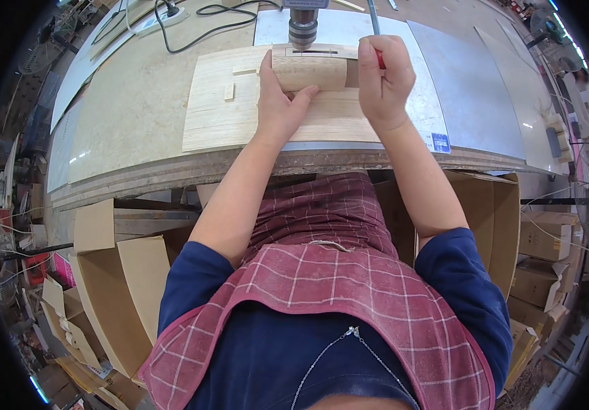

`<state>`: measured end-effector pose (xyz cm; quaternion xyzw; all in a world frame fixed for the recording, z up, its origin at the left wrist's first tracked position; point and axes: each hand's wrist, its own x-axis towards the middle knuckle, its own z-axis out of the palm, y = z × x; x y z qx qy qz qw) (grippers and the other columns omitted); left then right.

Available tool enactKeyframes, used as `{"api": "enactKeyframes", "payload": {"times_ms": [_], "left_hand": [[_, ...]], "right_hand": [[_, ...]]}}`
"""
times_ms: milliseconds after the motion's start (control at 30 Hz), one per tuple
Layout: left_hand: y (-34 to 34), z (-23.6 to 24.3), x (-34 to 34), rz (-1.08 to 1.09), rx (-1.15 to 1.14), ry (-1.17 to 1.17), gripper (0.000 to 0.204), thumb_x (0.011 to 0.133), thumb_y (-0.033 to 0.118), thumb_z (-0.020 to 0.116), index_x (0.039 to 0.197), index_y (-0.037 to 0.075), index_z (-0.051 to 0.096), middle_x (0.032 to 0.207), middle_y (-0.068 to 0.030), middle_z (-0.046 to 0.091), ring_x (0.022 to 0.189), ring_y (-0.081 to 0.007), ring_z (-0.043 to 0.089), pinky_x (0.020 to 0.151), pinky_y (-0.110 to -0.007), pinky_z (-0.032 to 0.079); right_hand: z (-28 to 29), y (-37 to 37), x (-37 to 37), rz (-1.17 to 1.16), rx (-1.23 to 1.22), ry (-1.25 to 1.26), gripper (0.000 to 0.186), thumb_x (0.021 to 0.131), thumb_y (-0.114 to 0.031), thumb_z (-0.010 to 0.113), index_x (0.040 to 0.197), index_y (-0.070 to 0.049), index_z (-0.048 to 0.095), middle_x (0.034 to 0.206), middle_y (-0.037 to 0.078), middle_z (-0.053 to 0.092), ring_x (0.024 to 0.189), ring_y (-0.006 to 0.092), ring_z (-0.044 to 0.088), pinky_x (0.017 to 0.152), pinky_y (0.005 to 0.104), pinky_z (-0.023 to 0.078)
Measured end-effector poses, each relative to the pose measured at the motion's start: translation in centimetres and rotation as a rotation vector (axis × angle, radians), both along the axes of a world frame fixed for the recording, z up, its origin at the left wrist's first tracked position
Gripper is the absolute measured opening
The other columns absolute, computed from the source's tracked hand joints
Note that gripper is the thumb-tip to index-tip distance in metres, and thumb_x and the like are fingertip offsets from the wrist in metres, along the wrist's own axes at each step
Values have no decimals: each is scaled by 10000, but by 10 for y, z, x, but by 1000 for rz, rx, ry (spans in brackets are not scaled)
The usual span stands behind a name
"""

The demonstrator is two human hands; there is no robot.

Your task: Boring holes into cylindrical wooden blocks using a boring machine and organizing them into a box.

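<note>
My left hand [282,102] grips the left end of a pale wooden block [311,76], its thumb along the near face. The block lies on a wide wooden board [216,119] beneath a metal drill chuck [303,31], and a dark rectangular outline shows on its upper strip. My right hand [387,82] is closed around the red knob [380,60] of a metal lever [375,17], just right of the block. Two small wood strips [229,91] rest on the board to the left.
The worktable [130,116] carries metal sheets [472,102], black cables [199,42] and a white power strip [161,20]. Open cardboard boxes [103,294] stand below at left, with more stacked boxes [537,273] at right. Fans [38,51] stand at the sides.
</note>
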<state>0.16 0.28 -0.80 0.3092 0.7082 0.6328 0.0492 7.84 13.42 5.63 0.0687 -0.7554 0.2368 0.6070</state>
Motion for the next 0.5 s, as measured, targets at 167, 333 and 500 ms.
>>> {"api": "enactKeyframes", "payload": {"times_ms": [167, 333, 500], "left_hand": [[-3, -3, 1, 25, -13, 11, 870, 705, 112, 686, 1345, 13, 104, 1203, -219, 423, 997, -259, 527, 818, -321, 457], [10, 4, 0, -7, 12, -2, 870, 705, 106, 686, 1345, 14, 103, 1190, -212, 432, 984, -256, 532, 809, -314, 460], [-2, 6, -8, -16, 63, -74, 883, 691, 100, 692, 1345, 7, 107, 1228, -205, 388, 1045, -260, 492, 854, -314, 442]], "right_hand": [[84, -11, 14, -80, 76, -129, 116, 836, -75, 528, 747, -1, 516, 603, 92, 466, 511, 167, 428, 487, 260, 343], [147, 30, -16, -248, 80, -140, 228, 857, -186, 482, 721, -5, 511, 605, 181, 517, 538, 306, 533, 500, 354, 400], [162, 54, -71, -457, 150, -258, 344, 858, -330, 418, 811, -26, 573, 678, 206, 564, 703, 357, 579, 641, 416, 441]]}}
